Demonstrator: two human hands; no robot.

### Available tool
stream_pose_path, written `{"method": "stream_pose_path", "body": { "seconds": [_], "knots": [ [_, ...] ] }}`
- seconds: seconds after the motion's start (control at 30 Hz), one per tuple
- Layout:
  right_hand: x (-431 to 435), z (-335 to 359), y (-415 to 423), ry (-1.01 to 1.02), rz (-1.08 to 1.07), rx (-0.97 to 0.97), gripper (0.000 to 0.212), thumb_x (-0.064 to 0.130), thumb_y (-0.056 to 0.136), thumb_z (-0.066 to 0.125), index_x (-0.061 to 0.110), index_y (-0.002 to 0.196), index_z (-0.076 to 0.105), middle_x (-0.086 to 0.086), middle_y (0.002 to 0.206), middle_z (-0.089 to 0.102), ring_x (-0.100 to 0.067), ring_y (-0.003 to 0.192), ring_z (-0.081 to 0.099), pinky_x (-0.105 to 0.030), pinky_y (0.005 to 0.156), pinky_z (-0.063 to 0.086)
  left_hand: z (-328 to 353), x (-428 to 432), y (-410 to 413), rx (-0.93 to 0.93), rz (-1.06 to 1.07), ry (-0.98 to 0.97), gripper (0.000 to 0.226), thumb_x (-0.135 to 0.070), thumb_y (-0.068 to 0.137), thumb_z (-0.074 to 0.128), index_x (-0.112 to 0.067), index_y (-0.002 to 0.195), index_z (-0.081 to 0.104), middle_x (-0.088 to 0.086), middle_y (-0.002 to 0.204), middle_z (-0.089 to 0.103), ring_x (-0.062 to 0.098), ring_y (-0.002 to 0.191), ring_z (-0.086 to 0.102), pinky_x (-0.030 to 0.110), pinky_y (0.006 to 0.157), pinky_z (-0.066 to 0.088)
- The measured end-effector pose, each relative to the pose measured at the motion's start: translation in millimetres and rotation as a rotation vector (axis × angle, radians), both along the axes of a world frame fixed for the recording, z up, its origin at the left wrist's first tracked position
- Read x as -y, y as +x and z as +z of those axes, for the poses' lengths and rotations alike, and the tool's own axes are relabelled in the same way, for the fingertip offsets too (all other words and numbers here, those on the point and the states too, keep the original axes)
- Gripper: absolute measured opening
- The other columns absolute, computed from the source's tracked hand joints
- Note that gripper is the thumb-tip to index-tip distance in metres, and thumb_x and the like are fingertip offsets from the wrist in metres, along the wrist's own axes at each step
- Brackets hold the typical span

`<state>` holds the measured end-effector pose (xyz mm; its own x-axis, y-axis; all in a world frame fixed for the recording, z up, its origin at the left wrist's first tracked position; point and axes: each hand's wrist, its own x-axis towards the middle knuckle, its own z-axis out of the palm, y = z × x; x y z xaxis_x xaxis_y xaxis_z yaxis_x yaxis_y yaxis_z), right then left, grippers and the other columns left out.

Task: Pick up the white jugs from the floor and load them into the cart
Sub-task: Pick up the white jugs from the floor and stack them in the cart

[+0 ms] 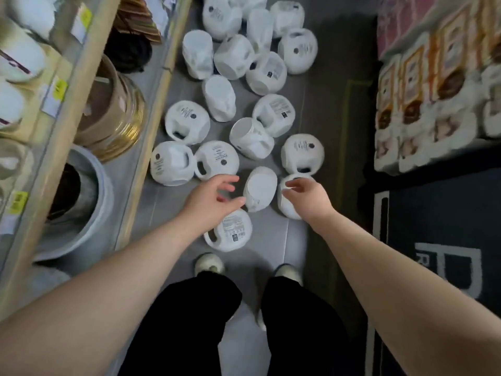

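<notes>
From the head view, both arms stretch down over a scatter of white jugs (187, 122) lying on the grey floor (295, 240), all tipped on their sides or showing their bases.

The left hand (208, 199) hangs spread and slack with nothing in it, its thumb tip just beside the middle jug (260, 188). That jug lies between the two hands, its flat base turned up toward the camera and its long axis running away from the person and a little rightward. The right hand (306, 194) is half curled above the right jug (286, 206), which sits directly under its fingers. It has not closed round the jug, and I cannot tell whether the fingertips touch it.

A third one, the near jug (233, 232), lies just under the left wrist, with its handle hole pointing back toward the left shoe (208, 263).

By my reckoning, each hand has a jug of its own. The right has the shorter reach, straight down. The left must either shift right to the middle jug or drop back to the near one's handle.

Room is tight. A wooden-railed shelf (151, 147) runs along the left, stacked boxes (423, 109) and a dark mat (447, 213) line the right, and neighbouring jugs crowd ahead. Lifting straight up looks the cleanest way out. I cannot pick out a cart here.
</notes>
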<state>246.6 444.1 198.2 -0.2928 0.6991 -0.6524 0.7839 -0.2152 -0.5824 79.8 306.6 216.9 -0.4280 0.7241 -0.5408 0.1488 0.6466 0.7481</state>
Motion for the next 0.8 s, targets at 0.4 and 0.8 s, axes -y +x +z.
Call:
{"method": "stream_pose_path", "body": {
  "seconds": [0.4,0.8],
  "knots": [
    [-94,-304,-30,0.07,0.405,-0.018,0.061,0.029,0.09,0.066,0.018,0.145,0.042,-0.002,0.142,0.049,-0.016,0.128,0.048,-0.019,0.096,0.036,-323,-90,21,0.02,0.113,-0.072,0.11,-0.038,0.064,0.088,-0.021,0.152,0.024,0.001,0.153,0.035,0.019,0.139,0.036,0.034,0.113,0.032],
    [-118,-402,-43,-0.416,0.123,-0.347,0.106,0.013,0.07,0.086,0.024,0.153,0.02,0.0,0.139,0.05,-0.016,0.124,0.052,-0.035,0.105,0.045,-413,-94,29,0.15,0.214,0.075,0.121,-0.011,0.056,0.093,-0.033,0.151,0.022,-0.028,0.129,0.042,0.002,0.127,0.041,0.023,0.102,0.036]
  ]
}}
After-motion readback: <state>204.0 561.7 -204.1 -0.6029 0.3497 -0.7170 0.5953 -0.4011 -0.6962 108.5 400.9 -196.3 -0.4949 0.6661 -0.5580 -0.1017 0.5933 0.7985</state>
